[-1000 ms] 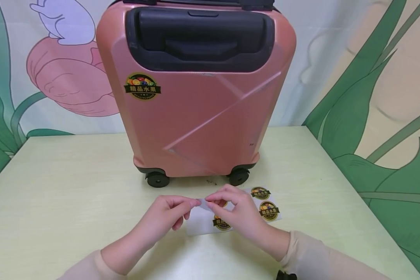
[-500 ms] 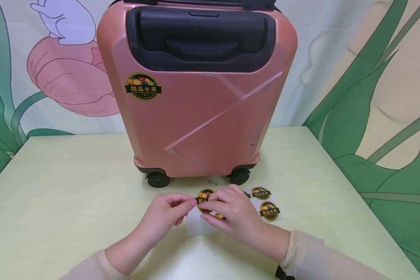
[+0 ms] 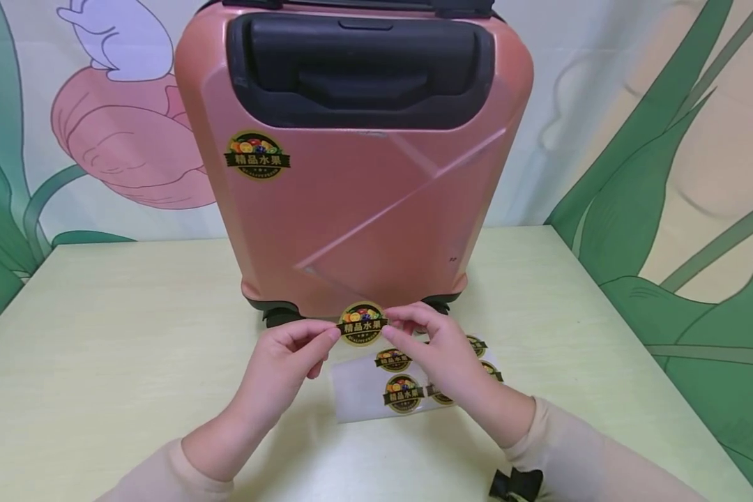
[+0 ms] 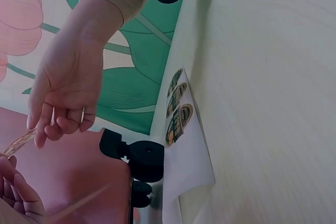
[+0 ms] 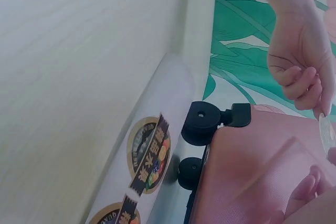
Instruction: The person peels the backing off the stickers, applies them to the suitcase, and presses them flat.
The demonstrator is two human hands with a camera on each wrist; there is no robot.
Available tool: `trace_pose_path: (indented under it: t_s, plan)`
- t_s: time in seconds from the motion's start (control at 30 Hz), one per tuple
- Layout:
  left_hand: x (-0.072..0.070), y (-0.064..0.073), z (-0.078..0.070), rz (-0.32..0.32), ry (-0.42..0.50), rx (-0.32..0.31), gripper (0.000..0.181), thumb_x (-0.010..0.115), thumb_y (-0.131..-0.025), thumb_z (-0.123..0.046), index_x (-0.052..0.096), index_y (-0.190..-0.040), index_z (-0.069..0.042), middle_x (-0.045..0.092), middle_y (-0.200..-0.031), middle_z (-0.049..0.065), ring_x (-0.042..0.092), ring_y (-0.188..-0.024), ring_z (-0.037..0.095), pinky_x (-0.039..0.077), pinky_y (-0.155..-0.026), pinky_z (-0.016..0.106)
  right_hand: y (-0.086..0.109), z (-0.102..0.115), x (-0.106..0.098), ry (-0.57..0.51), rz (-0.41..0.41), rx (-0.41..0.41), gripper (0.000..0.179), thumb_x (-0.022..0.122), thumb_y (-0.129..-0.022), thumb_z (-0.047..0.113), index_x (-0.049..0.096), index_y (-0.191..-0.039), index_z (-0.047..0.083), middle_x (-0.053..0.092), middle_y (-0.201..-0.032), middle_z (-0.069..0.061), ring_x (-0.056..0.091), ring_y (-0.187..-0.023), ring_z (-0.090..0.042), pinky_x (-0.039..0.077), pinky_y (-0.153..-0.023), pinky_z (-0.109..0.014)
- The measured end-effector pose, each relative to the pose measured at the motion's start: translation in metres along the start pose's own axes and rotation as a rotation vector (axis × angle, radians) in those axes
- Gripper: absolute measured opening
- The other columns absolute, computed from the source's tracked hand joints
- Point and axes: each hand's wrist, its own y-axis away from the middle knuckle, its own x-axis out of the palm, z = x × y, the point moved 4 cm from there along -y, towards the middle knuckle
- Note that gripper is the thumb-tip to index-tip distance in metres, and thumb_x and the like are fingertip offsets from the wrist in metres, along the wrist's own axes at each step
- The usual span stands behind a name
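Observation:
Between my two hands a round fruit sticker [image 3: 362, 325] is held up in front of the suitcase's base, its printed face toward the head camera. My left hand [image 3: 291, 355] pinches its left edge between thumb and forefinger. On the opposite edge, thumb and forefinger of my right hand [image 3: 436, 348] pinch it too. Below them a white sticker sheet [image 3: 358, 394] with several like stickers lies on the table, partly covered by the right hand. The pink suitcase [image 3: 364, 216] stands upright behind, with one such sticker [image 3: 258, 155] on its upper left.
The suitcase's black wheels [image 5: 202, 121] rest on the pale table [image 3: 132, 348]. In the left wrist view one end of the sheet [image 4: 191, 198] curls up off the tabletop. A printed cloth [image 3: 665, 174] with plants hangs around the table. A black strap [image 3: 516, 483] sits at the right sleeve.
The sticker has turned to face the camera and risen away from the sheet, with both hands moving up and forward. The right hand has shifted its hold to the sticker's right edge.

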Motion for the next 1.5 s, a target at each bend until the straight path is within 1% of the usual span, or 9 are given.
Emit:
trace_pose_path:
  t_s: [0.23,0.37,0.5,0.6,0.7,0.83,1.03,1.23,1.5]
  plan:
    - [-0.005,0.000,-0.003,-0.002,-0.055,-0.002,0.015,0.064,-0.087,-0.008,0.069,-0.094,0.004,0.052,-0.065,0.005,0.045,-0.053,0.013,0.042,-0.054,0.024,0.000,0.000,0.000,-0.071,0.002,0.033,0.012,0.064,-0.088,0.014,0.067,-0.095,0.004,0.063,-0.090,-0.003,0.056,-0.084,-0.021,0.047,-0.072,-0.028]
    - [-0.009,-0.002,-0.008,0.028,-0.165,0.075,0.017,0.064,-0.088,-0.009,0.070,-0.099,0.001,0.055,-0.069,0.004,0.050,-0.055,0.014,0.046,-0.056,0.025,-0.002,0.005,-0.002,-0.049,-0.011,-0.012,0.010,0.064,-0.089,0.013,0.068,-0.093,0.005,0.062,-0.089,-0.002,0.055,-0.083,-0.022,0.046,-0.069,-0.027]
    - [-0.012,-0.004,-0.024,0.025,-0.374,0.286,0.015,0.065,-0.086,-0.007,0.073,-0.099,-0.005,0.055,-0.069,-0.002,0.050,-0.055,0.012,0.044,-0.053,0.024,-0.005,0.011,-0.005,-0.057,-0.027,-0.043,0.008,0.064,-0.088,0.010,0.067,-0.092,0.004,0.061,-0.088,-0.002,0.054,-0.078,-0.021,0.044,-0.066,-0.024]
    - [-0.014,-0.005,-0.039,-0.019,-0.533,0.466,0.017,0.067,-0.085,-0.006,0.073,-0.101,-0.007,0.053,-0.067,-0.007,0.046,-0.055,0.009,0.040,-0.051,0.023,-0.009,0.016,-0.010,-0.104,-0.049,-0.066,0.009,0.063,-0.088,0.007,0.066,-0.092,0.000,0.061,-0.088,-0.006,0.053,-0.076,-0.018,0.044,-0.066,-0.023]
    - [-0.017,-0.007,-0.051,-0.076,-0.628,0.581,0.021,0.067,-0.084,-0.006,0.071,-0.105,-0.007,0.053,-0.069,-0.009,0.046,-0.057,0.006,0.041,-0.052,0.021,-0.017,0.025,-0.015,-0.156,-0.070,-0.079,0.010,0.062,-0.089,0.005,0.064,-0.093,-0.004,0.060,-0.089,-0.008,0.054,-0.077,-0.015,0.045,-0.067,-0.022]
    - [-0.021,-0.008,-0.064,-0.173,-0.747,0.735,0.023,0.066,-0.084,-0.008,0.070,-0.106,-0.006,0.060,-0.077,-0.003,0.054,-0.065,0.008,0.046,-0.055,0.023,-0.032,0.042,-0.022,-0.159,-0.080,-0.113,0.014,0.061,-0.090,0.009,0.064,-0.096,-0.003,0.058,-0.080,-0.006,0.050,-0.071,-0.013,0.042,-0.063,-0.022]
    - [-0.020,-0.014,-0.081,-0.329,-0.900,1.032,0.024,0.059,-0.085,-0.014,0.070,-0.104,-0.003,0.064,-0.092,0.011,0.057,-0.081,0.029,0.047,-0.066,0.040,-0.052,0.067,-0.029,-0.181,-0.112,-0.227,0.014,0.060,-0.091,0.010,0.065,-0.098,-0.002,0.045,-0.062,-0.002,0.038,-0.058,-0.015,0.033,-0.053,-0.025]
    - [-0.024,-0.025,-0.089,-0.402,-0.891,1.091,0.025,0.061,-0.081,-0.009,0.069,-0.103,-0.002,0.060,-0.101,0.016,0.053,-0.094,0.036,0.040,-0.081,0.049,-0.066,0.087,-0.033,-0.189,-0.146,-0.309,0.015,0.062,-0.090,0.010,0.065,-0.097,-0.002,0.044,-0.059,-0.003,0.036,-0.054,-0.016,0.031,-0.051,-0.026]
    - [-0.029,-0.032,-0.087,-0.437,-0.948,1.092,0.031,0.059,-0.083,-0.013,0.067,-0.111,-0.005,0.055,-0.093,0.017,0.049,-0.081,0.035,0.038,-0.071,0.050,-0.084,0.103,-0.040,-0.157,-0.188,-0.359,0.017,0.063,-0.089,0.013,0.066,-0.096,-0.002,0.044,-0.058,-0.006,0.037,-0.051,-0.017,0.032,-0.047,-0.026]
